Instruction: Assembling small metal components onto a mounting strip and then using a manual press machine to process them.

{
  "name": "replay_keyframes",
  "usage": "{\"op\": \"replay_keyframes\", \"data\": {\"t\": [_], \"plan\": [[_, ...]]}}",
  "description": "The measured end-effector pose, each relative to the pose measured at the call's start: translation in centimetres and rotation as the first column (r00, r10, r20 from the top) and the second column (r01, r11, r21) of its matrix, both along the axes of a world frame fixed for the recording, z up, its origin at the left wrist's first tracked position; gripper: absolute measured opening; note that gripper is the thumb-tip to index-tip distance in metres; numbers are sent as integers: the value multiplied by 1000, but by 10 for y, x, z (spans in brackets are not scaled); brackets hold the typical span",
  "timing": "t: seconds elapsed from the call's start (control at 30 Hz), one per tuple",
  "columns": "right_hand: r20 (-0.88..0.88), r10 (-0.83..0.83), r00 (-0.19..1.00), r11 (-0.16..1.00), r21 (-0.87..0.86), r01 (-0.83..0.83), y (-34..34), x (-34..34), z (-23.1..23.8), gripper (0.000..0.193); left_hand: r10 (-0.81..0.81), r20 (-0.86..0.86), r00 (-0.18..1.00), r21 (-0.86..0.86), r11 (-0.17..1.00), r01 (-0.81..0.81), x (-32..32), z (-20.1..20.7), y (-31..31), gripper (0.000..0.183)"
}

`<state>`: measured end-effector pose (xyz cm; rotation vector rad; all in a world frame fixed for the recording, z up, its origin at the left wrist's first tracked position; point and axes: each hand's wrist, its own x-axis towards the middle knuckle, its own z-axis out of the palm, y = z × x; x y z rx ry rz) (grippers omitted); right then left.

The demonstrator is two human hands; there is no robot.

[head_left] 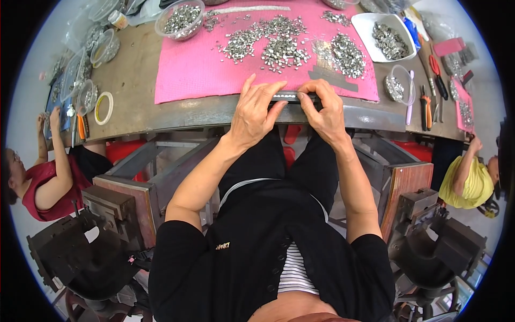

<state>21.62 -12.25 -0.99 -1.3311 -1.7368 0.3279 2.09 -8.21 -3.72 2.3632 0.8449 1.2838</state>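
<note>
A narrow dark strip (286,96), carrying a row of small silvery pieces, lies between the hands at the table's (134,64) near edge. The left hand (255,110) pinches it from 9 o'clock, thumb and forefinger at its edges; the right hand (324,107) grips its 3 o'clock end, so the hands are apart (though both close on the same strip). From the strip, a pink mat (188,80) spreads toward 12 o'clock, bearing a loose silvery heap (284,53). A filled clear tub (160,26) sits at 10 o'clock, a white tray (362,27) at 2, and a tape roll (103,108) at 9. Farther out, one co-worker (45,185) sits at 8, another person (466,182) at 4.
</note>
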Motion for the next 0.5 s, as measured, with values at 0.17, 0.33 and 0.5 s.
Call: {"op": "replay_keyframes", "data": {"t": [0.17,0.33,0.5], "plan": [[3,1,1000,1000,20,-1,2,0,2,11,5,8,1000,8,1000,-5,1,-1,1,50],[10,23,1000,998,58,-24,1,0,-2,12,10,15,1000,20,1000,-10,2,-2,0,48],[-27,19,999,998,56,-17,-1,-2,-8,14,20,11,1000,23,1000,-20,0,-4,-2,47]]}}
